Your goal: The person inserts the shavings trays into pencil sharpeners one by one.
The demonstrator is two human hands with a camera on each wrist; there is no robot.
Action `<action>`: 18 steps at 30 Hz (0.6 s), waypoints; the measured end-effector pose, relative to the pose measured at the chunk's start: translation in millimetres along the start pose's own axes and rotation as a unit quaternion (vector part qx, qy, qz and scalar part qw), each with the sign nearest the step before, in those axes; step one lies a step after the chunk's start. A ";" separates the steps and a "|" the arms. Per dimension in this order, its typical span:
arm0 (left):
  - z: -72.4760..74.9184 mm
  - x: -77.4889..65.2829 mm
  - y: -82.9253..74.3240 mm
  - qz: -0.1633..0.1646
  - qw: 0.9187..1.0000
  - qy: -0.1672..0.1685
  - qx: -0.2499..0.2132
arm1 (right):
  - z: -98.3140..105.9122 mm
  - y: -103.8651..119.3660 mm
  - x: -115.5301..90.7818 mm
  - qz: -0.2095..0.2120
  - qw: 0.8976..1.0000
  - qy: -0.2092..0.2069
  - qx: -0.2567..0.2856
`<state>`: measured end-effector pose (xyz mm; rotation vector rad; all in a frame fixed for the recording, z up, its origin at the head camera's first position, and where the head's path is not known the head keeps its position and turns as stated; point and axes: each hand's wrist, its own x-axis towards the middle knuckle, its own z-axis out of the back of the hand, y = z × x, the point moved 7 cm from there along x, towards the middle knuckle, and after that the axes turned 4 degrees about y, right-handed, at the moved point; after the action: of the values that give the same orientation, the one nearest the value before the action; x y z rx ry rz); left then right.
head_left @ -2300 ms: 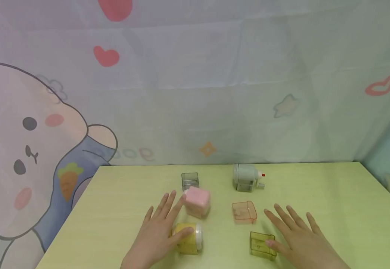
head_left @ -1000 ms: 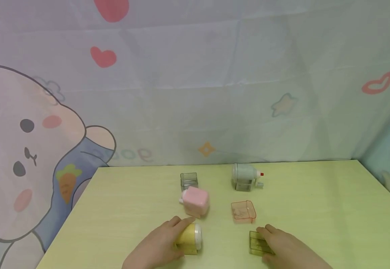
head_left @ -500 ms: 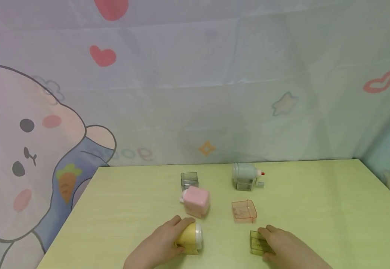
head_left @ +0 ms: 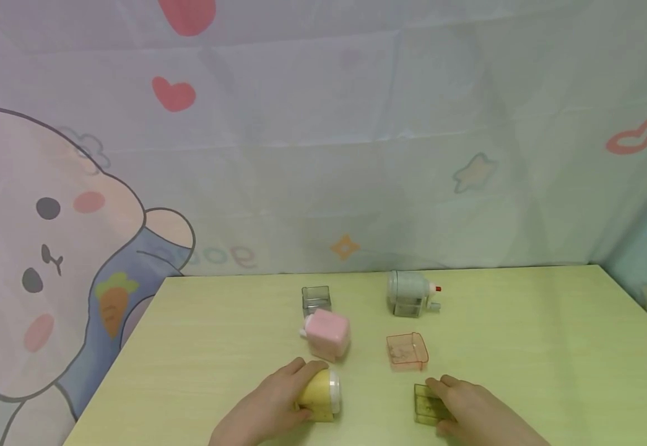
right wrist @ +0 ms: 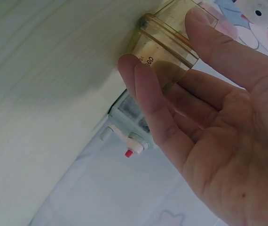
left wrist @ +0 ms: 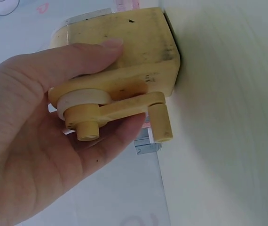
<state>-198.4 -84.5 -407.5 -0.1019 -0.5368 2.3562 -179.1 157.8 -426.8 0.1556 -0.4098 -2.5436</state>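
Observation:
My left hand (head_left: 270, 402) grips a yellow crank pencil sharpener (head_left: 319, 396) lying on the table, its white-rimmed end facing right. In the left wrist view the thumb lies along the sharpener's body and fingers curl beneath, beside the crank handle (left wrist: 160, 122). My right hand (head_left: 481, 412) holds a clear yellow shavings drawer (head_left: 426, 406) between thumb and fingers, near the table's front. The right wrist view shows that drawer (right wrist: 167, 44) close at the tabletop, its far side partly hidden by fingers.
Behind the yellow sharpener sits a pink sharpener (head_left: 329, 334), with a grey clear drawer (head_left: 316, 299) just beyond. A clear orange-red drawer (head_left: 407, 352) stands beyond my right hand. Farther back is a grey sharpener (head_left: 408, 288) with its drawer in. A printed cloth (head_left: 323, 155) hangs behind the table.
At first both hands were spread over the things; then the left closed around the yellow sharpener and the right around the yellow drawer. Over the last second both have stayed nearly still.

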 end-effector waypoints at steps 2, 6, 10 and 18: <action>-1.8 1.0 0.2 0.001 1.000 0.001 -0.005 | -0.4 -0.2 0.3 0.000 1.000 0.001 0.004; -5.5 3.4 0.4 0.001 1.000 0.005 -0.024 | -1.2 0.0 2.2 0.007 1.000 0.004 0.016; -7.9 4.3 0.8 0.001 0.999 0.006 -0.033 | -2.1 0.5 3.9 0.019 1.000 0.005 0.021; -8.7 4.4 -0.1 -0.006 1.000 0.002 -0.025 | -4.8 -1.0 5.7 0.014 1.000 0.015 0.018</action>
<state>-199.7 -78.5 -415.1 -0.1265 -0.5916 2.3320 -183.4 154.2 -431.8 0.1992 -0.4422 -2.5052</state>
